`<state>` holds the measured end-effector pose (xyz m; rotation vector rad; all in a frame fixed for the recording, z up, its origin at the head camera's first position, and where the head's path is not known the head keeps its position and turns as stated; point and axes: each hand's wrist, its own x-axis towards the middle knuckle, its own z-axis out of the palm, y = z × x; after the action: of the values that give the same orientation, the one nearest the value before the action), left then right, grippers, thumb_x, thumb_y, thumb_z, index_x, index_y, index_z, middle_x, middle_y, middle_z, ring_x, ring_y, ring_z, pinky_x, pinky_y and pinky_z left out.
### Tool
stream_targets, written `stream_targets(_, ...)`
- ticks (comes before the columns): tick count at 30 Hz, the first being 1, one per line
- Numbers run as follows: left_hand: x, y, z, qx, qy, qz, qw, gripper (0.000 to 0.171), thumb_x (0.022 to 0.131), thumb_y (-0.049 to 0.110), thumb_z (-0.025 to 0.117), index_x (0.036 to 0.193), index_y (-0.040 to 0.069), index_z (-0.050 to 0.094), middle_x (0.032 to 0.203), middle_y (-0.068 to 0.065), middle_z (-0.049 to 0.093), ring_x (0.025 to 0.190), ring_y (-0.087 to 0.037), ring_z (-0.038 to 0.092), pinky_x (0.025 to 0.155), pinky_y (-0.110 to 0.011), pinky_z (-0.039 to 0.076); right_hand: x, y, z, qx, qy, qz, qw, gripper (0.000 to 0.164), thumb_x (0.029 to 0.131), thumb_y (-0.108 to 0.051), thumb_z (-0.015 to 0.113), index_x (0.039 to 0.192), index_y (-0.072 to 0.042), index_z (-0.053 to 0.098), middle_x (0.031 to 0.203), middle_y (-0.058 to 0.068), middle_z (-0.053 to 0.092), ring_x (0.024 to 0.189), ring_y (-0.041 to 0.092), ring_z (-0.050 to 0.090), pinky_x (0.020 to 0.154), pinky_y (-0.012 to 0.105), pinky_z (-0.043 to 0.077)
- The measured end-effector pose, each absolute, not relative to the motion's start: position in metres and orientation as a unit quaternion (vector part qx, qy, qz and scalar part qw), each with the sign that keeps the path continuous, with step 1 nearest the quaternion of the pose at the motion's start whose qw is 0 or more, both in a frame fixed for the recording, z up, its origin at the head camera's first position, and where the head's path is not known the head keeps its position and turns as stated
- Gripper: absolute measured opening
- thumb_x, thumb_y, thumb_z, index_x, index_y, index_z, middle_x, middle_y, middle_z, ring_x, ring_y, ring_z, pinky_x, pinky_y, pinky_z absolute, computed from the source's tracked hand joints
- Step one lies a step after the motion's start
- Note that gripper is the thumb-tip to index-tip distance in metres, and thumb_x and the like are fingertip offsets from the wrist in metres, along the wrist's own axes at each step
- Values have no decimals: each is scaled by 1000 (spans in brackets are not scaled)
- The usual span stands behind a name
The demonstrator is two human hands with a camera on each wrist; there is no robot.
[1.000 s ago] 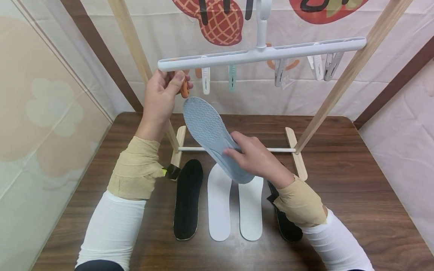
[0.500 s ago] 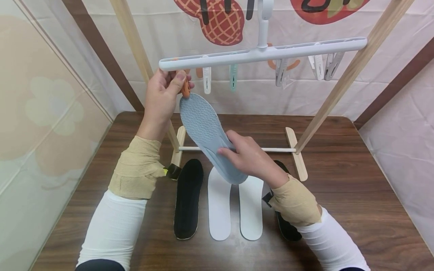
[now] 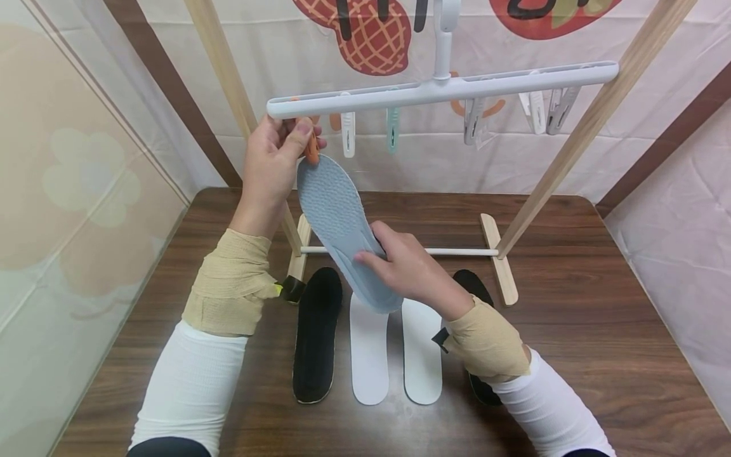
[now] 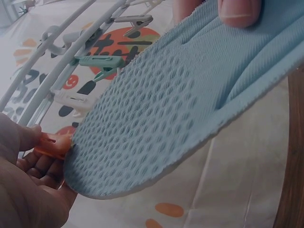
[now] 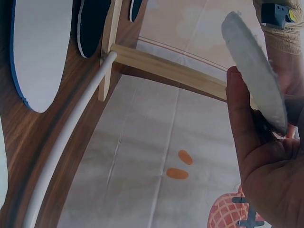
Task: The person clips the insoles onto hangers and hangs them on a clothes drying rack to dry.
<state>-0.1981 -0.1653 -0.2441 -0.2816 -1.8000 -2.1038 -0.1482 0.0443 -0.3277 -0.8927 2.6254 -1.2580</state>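
A light blue insole (image 3: 334,209) with a dimpled end is held slantwise by my right hand (image 3: 405,263), thumb on its upper face and fingers beneath. Its dimpled tip reaches the orange clothespin (image 3: 311,151) at the left end of the white hanger (image 3: 354,100). My left hand (image 3: 274,155) pinches that clothespin between thumb and fingers. In the left wrist view the insole's tip (image 4: 85,175) overlaps the clothespin's end (image 4: 54,145), close by the fingers. The right wrist view shows the insole (image 5: 254,66) nearly edge-on against the right hand (image 5: 270,166).
On the wooden table (image 3: 577,355) lie a black insole (image 3: 316,336), two white insoles (image 3: 369,355) and another black insole (image 3: 473,285), partly behind the right wrist. White, teal (image 3: 392,130) and grey clothespins hang along the bar. A wooden stand (image 3: 562,158) frames it.
My right hand has carried the blue insole to the left and slightly up, bringing its tip from below the orange clothespin to overlap the clothespin's lower end. My left hand stays nearly still.
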Motion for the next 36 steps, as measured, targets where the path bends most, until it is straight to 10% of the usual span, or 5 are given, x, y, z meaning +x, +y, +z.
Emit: stream_targets(36, -195, -166, -244, -100, -662, -720, 184, 30, 101, 14, 61, 130, 6, 57, 101, -8, 63, 92, -20, 65, 87, -30, 49, -141, 18, -338, -277, 843, -461, 27, 33, 99, -22, 68, 123, -6, 53, 112, 11, 71, 94, 20, 71, 80, 40, 59)
